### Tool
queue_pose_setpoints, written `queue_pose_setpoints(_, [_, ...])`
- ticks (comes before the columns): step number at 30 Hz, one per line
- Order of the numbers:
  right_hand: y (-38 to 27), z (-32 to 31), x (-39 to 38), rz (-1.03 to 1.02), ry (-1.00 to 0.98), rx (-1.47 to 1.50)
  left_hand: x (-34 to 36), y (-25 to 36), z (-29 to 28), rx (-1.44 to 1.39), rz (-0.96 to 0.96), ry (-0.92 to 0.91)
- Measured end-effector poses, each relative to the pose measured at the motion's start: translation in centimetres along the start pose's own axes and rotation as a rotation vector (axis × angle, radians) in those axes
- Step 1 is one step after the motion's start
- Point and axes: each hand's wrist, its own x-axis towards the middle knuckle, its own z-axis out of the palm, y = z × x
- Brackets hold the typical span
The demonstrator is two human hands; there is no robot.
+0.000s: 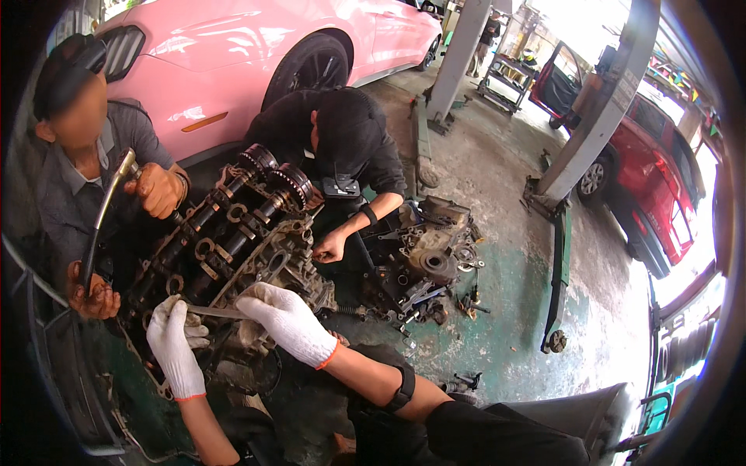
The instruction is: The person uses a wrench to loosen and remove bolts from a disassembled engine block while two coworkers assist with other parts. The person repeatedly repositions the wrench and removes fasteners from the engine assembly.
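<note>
A slim silver wrench (217, 312) lies level between my two white-gloved hands, just above the near end of a car engine's cylinder head (247, 268). My right hand (286, 320) is closed around the wrench's right end. At its left end, my left hand (177, 346) has its fingers curled against the metal; exactly how they grip is partly hidden. Two camshafts (233, 247) run along the engine, with toothed sprockets (291, 185) at their far end. Both my forearms come up from the lower edge.
On the left a co-worker holds a long ratchet handle (105, 206) over the engine. Another co-worker (350, 147) bends over its far side, one hand at the block. Removed engine parts (431, 260) lie on the floor to the right. Beyond stand a pink car (210, 62) and lift posts (598, 109).
</note>
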Motion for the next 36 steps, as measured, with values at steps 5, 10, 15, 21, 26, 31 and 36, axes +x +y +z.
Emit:
queue_pose_setpoints(5, [0.1,-0.9,0.3,0.077,-0.268,-0.269,0.2,-0.1,-0.2,-0.004,-0.006,-0.016])
queue_pose_setpoints(10, [0.4,0.5,-0.9,0.182,-0.484,-0.377,0.2,-0.3,-0.3,0.022,0.032,-0.009])
queue_pose_setpoints(15, [3.0,4.6,-2.9,-0.004,-0.460,-0.418,0.9,-0.5,0.0,-0.041,0.018,-0.015])
queue_pose_setpoints(21, [3.6,5.1,-3.6,-0.478,-0.194,-0.805,0.9,-0.6,-0.6,-0.135,-0.033,-0.040])
queue_pose_setpoints(26, [0.6,3.6,-3.6,-0.172,-0.220,-0.497,0.7,-0.5,-0.6,-0.100,0.023,-0.079])
queue_pose_setpoints(31, [-0.8,1.6,-1.4,-0.049,-0.018,-0.234,0.4,0.0,-0.6,-0.063,0.011,-0.075])
queue_pose_setpoints(36, [-0.8,-0.4,0.3,0.030,0.085,-0.054,0.1,0.1,-0.6,-0.061,0.000,-0.078])
